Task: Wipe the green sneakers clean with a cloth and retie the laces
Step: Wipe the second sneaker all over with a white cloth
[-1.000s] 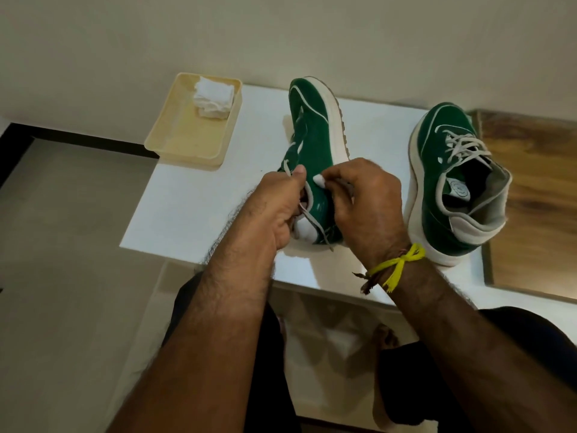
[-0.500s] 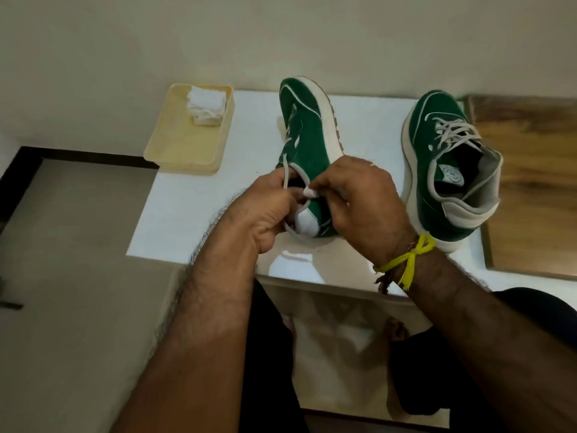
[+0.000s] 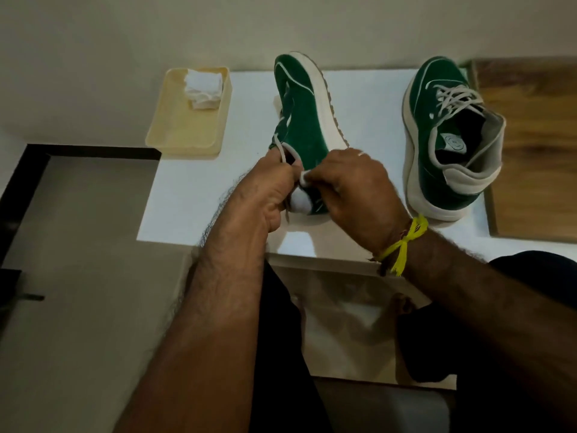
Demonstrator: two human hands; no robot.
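On the white glossy surface [image 3: 193, 195], mid-frame, a green suede sneaker with a white sole [image 3: 301, 120] lies tipped on its side, sole facing right, heel end toward the person. Left hand [image 3: 265, 195] at the heel opening, fingers curled, pinching a pale grey lace [image 3: 282, 150] that runs up from the knuckles. Right hand [image 3: 352, 189] opposite, thumb and forefinger pinching a white lace end [image 3: 303, 178] just beside the left hand's knuckles; yellow thread band [image 3: 402, 245] tied at the right wrist. Second green sneaker with grey laces [image 3: 449, 135] stands upright to the right, laces loose across the tongue, well apart from the hands. Cream plastic tray [image 3: 187, 126] at the surface's far-left corner, folded white cloth [image 3: 203, 89] lying in its far end. Brown wooden panel [image 3: 530, 145] at the right edge, beside the second sneaker.
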